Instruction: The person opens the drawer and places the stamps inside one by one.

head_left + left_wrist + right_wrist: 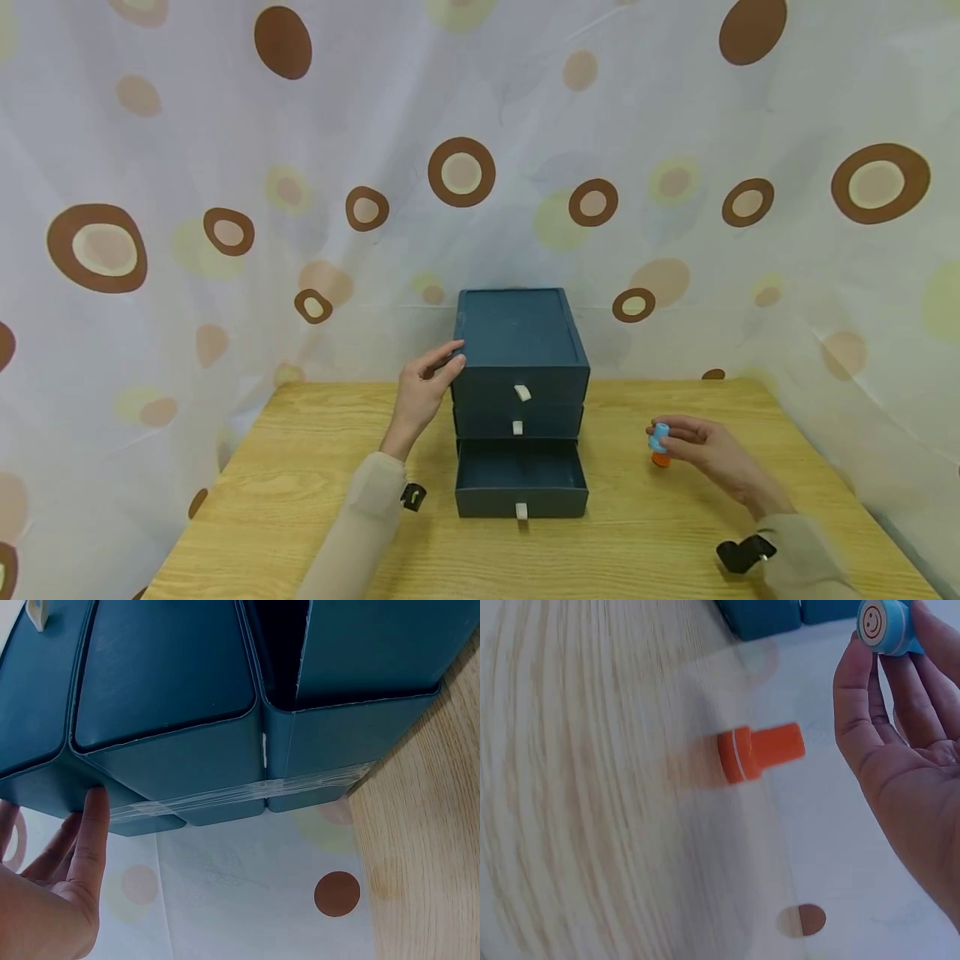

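A dark blue three-drawer cabinet (517, 333) stands on the table, its bottom drawer (522, 502) pulled out with a bare floor. My left hand (417, 398) touches the cabinet's upper left side, thumb and fingertips resting near the top edge. Between thumb and fingers, my right hand (708, 458) pinches a light blue toy stamp (885, 626) with a red smiley on its end face. Below it an orange stamp (759, 752) stands upright on the table, partly covered by the blue one in the head view.
The wooden table (315, 500) reaches back to a white curtain (405, 100) with brown and beige spots. White pull tabs (522, 392) stick out from the drawer fronts. Clear tape (247, 793) runs across the cabinet's side.
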